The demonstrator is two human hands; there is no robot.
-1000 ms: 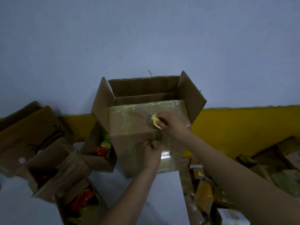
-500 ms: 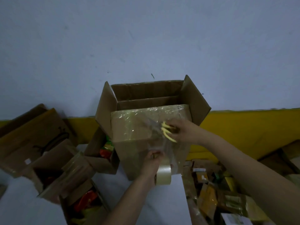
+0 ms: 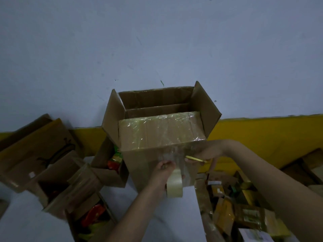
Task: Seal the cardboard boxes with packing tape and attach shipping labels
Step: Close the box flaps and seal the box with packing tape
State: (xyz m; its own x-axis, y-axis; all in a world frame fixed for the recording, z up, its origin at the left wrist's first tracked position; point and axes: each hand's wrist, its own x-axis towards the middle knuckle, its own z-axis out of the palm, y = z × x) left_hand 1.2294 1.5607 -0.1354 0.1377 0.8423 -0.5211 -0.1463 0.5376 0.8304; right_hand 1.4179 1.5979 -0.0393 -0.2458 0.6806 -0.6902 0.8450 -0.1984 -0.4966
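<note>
Left hand (image 3: 165, 169): low on the near face of the box, fingers curled around the tape roll (image 3: 174, 183) — roll hangs just under the hand, touching the cardboard.
Right hand (image 3: 203, 152): at the box's near right corner, gripping a thin yellow cutter (image 3: 195, 159); what kind of tool it is cannot be told.
Tape strip (image 3: 172, 154): clear, comes off the taped flap, over the top edge and down the near face to the roll; the yellow tip sits just beside it, between the two hands.
Cardboard box (image 3: 145, 163): upright, near flap folded in and shiny with tape; the other three flaps stand open.
Step in hand: likely severing the strip from the roll.
How to do it well: keep the roll pulled down so the strip is taut, cut just above the roll, then press the loose end flat onto the face — slack tape wrinkles and sticks to itself.
Risk: tool tip is near the left fingers (image 3: 167, 163); cut away from them.
Progress: early, open flaps not yet closed, no label visible on this box.
Around: other open boxes (image 3: 57, 173) to the left with colourful packets; pile of small parcels (image 3: 244, 206) to the right; grey wall (image 3: 157, 41) behind.
</note>
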